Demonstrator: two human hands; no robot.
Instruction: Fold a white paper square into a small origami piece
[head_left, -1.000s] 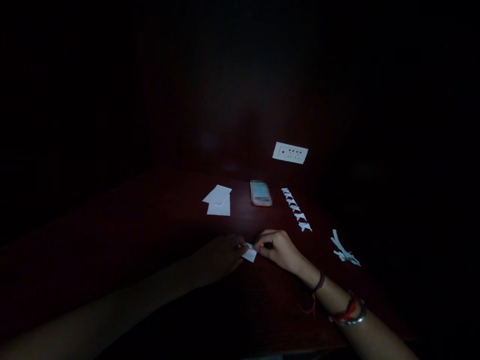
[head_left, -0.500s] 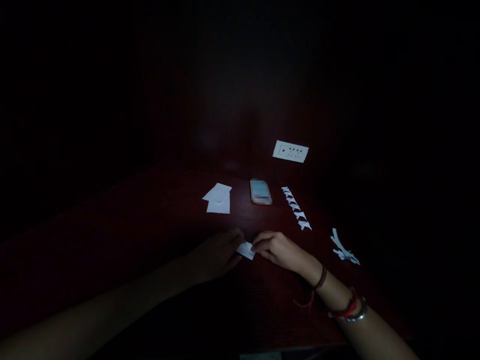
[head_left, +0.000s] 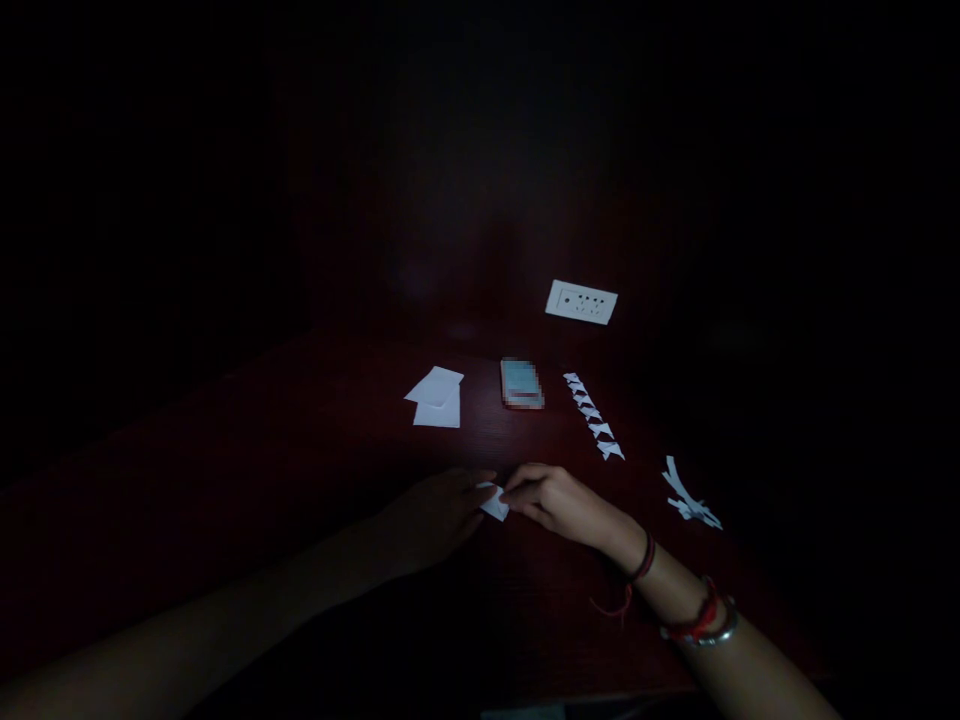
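Note:
A small piece of white paper (head_left: 493,503) lies on the dark red table between my hands, its edges partly covered by fingers. From the left, my left hand (head_left: 450,508) holds it down with outstretched fingers on top and the thumb near the lower edge. My right hand (head_left: 549,497) has its fingertips pinched together at the paper's right side. Beyond the hands, two white paper sheets (head_left: 437,398) overlap on the table. To the right runs a neat row of folded white paper pieces (head_left: 592,415).
A pale blue, blurred box-like object (head_left: 521,383) rests beyond my hands. Loose white paper strips (head_left: 690,505) lie in a heap at the right. A white socket panel (head_left: 581,302) is on the wall behind. The surroundings are very dark.
My left fingers have straightened and shifted over the paper, covering its upper left part. My right hand stays at the right edge, almost unmoved.

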